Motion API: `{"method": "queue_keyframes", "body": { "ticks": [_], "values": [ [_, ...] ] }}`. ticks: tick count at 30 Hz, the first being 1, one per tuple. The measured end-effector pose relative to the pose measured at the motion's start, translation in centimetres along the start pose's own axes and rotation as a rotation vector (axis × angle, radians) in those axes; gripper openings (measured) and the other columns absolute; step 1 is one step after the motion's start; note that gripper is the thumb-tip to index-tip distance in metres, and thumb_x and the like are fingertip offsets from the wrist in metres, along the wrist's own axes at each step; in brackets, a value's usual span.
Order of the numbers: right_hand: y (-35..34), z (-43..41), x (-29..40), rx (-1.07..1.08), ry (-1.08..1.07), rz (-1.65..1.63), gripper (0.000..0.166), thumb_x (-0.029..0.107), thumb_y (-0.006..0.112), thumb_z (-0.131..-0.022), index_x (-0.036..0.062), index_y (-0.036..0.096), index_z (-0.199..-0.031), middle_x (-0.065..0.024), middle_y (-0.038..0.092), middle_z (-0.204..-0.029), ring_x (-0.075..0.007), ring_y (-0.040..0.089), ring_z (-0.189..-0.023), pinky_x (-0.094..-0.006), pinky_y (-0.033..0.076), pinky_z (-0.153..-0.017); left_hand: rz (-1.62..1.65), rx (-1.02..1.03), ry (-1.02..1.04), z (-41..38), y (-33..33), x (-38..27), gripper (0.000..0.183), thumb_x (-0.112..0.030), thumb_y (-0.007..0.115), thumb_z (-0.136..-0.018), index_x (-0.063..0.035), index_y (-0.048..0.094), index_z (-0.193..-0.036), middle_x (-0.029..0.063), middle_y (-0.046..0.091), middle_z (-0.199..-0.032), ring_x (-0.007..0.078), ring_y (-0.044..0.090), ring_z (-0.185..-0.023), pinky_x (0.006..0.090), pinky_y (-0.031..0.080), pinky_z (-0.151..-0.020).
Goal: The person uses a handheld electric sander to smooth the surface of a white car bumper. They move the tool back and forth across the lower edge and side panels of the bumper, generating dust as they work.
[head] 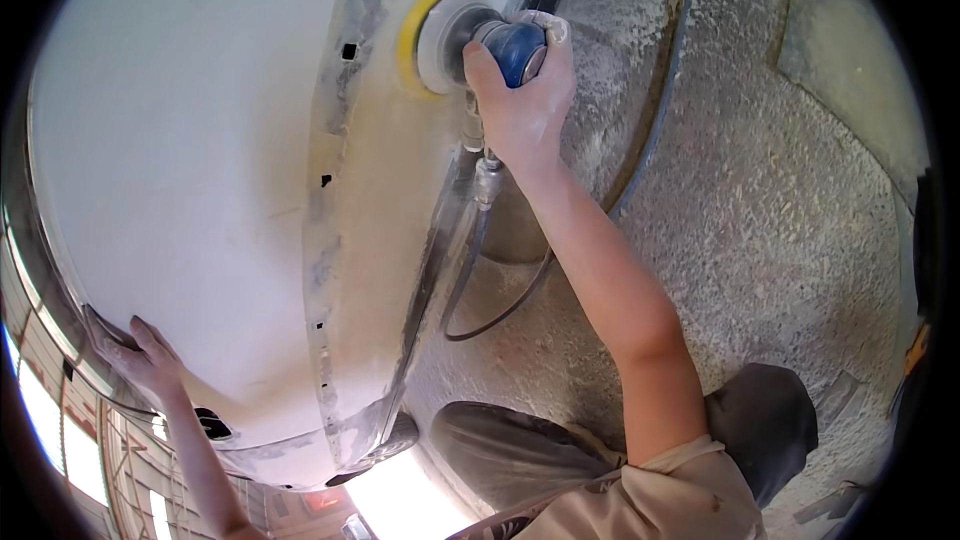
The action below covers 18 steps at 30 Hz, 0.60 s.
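Note:
My right hand [529, 105] is wrapped around the blue head of a pneumatic orbital sander [517, 49], at the top centre. Its round pad with a yellow rim [411, 41] lies against the lower part of a car's side panel [382, 187], which is white with tan, sanded-looking patches. A metal air coupling [488, 180] hangs under the sander and leads into a thin dark hose [469, 262]. At the lower left, my left hand [142, 360] rests on the white upper panel [180, 240] near its edge, with fingers spread and no tool in it.
A dusty, rough floor [765, 240] lies right of the car, crossed by a long hose [660, 90]. A dark sill strip [427, 270] runs along the car's lower edge. One wheel [394, 442] shows at the bottom. My bent knees [517, 450] are close to the car.

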State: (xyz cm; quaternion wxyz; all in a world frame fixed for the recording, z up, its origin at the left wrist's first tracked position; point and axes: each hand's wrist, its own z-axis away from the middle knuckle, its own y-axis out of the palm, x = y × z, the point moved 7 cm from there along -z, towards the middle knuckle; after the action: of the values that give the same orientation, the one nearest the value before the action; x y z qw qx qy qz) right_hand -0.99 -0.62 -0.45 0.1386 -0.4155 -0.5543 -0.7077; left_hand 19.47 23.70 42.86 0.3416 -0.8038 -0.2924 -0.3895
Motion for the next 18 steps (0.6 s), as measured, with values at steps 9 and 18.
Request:
{"method": "queue_keyframes", "body": {
  "ticks": [9,18],
  "values": [
    [0.3,12.6,0.9,0.228,-0.174,0.024,0.048,0.013,0.08,-0.065,0.0049,0.06,-0.108,-0.0182,0.057,-0.108,-0.0354,0.06,-0.099,-0.0392,0.05,-0.082,-0.016,-0.027,0.062,-0.4,-0.3,-0.5,0.07,-0.047,0.047,-0.102,0.0059,0.035,-0.147,0.026,0.041,-0.147,0.0429,0.039,-0.138,0.0535,0.033,-0.115],
    [-0.5,7.3,-1.7,0.035,-0.019,-0.044,0.048,0.008,0.08,-0.069,0.002,0.055,-0.109,-0.0138,0.053,-0.097,-0.0256,0.055,-0.084,-0.0371,0.047,-0.075,-0.015,-0.019,-0.016,-0.3,0.0,-0.5,0.067,-0.046,0.047,-0.103,0.0051,0.038,-0.146,0.0247,0.045,-0.145,0.0411,0.043,-0.134,0.0519,0.037,-0.111]
  ]
}}
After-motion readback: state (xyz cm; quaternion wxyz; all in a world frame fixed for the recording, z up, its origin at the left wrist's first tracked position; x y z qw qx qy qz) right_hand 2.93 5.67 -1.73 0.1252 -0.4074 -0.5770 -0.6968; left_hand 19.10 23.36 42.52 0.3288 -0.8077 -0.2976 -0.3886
